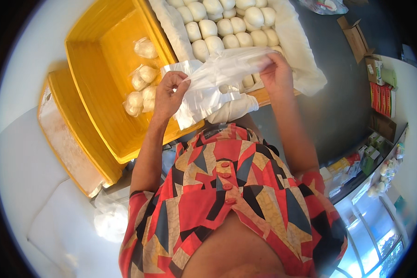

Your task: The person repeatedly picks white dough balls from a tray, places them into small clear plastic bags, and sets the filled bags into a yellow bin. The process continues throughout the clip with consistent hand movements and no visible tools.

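Note:
A clear plastic bag [227,62] is stretched between my two hands. My left hand [170,92] pinches its left side between thumb and fingers, over the right rim of a yellow plastic crate [95,88]. On the other side, my right hand [278,74] grips the bag's right end above a cloth-lined tray. White steamed buns [227,28] sit in rows on that tray, and the bag covers some of the nearest ones. Several bagged buns [143,76] lie inside the crate, left of my left hand. More clear plastic [190,116] hangs below the bag, near my left wrist.
Pale cloth [306,60] drapes over the tray's edges. A second yellow crate [72,134] stands at the left. An open cardboard box [352,39] is on the dark floor at the right, near shelves of packages [382,99]. A crumpled plastic bag [111,217] lies at lower left.

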Motion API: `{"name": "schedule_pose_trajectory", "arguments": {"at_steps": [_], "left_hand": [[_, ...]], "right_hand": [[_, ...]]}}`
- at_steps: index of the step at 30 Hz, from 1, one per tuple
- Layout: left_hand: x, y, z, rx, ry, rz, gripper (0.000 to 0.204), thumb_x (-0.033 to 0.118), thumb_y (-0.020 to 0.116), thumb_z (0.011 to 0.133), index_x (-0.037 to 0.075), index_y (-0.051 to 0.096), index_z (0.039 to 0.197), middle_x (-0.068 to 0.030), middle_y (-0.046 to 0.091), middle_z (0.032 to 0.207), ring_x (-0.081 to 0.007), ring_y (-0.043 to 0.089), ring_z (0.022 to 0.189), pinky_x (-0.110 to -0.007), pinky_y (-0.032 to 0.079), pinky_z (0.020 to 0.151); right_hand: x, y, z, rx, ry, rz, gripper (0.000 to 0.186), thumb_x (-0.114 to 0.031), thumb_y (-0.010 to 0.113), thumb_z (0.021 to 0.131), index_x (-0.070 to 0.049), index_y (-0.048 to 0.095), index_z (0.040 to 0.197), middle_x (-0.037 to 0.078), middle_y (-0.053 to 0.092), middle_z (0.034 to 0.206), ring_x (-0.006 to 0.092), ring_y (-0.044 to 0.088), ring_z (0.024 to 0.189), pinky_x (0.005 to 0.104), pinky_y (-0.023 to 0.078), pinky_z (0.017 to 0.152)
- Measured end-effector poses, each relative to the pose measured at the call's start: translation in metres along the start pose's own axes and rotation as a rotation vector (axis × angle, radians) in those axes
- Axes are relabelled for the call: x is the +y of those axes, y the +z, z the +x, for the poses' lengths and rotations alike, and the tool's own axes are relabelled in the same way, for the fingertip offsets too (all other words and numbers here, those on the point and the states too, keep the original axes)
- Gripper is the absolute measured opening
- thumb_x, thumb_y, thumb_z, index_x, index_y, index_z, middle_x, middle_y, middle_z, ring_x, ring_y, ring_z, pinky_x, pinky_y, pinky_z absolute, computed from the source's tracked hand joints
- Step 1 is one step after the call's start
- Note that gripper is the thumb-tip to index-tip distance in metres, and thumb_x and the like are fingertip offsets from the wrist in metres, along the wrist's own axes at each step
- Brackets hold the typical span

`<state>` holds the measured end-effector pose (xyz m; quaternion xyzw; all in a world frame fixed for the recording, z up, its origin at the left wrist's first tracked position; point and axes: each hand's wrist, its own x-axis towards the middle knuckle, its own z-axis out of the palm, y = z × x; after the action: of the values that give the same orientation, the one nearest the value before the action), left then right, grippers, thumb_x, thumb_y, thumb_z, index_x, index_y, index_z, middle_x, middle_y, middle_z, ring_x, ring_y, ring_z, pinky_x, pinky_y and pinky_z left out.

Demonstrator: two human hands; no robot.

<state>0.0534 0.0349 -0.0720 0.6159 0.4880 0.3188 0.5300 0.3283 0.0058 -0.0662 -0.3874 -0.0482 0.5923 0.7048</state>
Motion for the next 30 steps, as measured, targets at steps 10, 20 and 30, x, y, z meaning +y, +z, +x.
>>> {"name": "schedule_pose_trajectory", "arguments": {"at_steps": [10,20,30], "left_hand": [[0.054,0.055,0.039,0.046,0.342,0.486,0.046,-0.004,0.062,0.068,0.007,0.053,0.111,-0.0130,0.054,0.105,-0.0305,0.060,0.086,-0.038,0.051,0.071],[0.039,0.006,0.037,0.192,0.195,0.488,0.021,-0.007,0.066,0.070,0.004,0.064,0.087,-0.0090,0.056,0.084,-0.0225,0.058,0.071,-0.030,0.047,0.064],[0.023,-0.004,0.021,0.360,-0.137,0.069,0.014,-0.005,0.067,0.078,0.002,0.062,0.089,0.0028,0.054,0.074,-0.0038,0.049,0.066,-0.018,0.038,0.058]], "right_hand": [[0.032,0.048,-0.027,-0.345,-0.202,-0.883,0.017,-0.005,0.071,0.078,-0.006,0.054,0.080,-0.007,0.050,0.068,0.0003,0.044,0.059,0.0175,0.035,0.049],[0.003,-0.059,0.180,0.106,-0.599,-1.926,0.073,-0.049,0.077,0.069,-0.013,0.053,0.128,0.019,0.037,0.138,0.0321,0.035,0.129,0.0489,0.042,0.094],[0.018,-0.084,0.250,0.132,-0.496,-2.085,0.065,-0.038,0.079,0.059,-0.014,0.055,0.115,0.011,0.040,0.129,0.0322,0.033,0.125,0.0524,0.043,0.089]]}}
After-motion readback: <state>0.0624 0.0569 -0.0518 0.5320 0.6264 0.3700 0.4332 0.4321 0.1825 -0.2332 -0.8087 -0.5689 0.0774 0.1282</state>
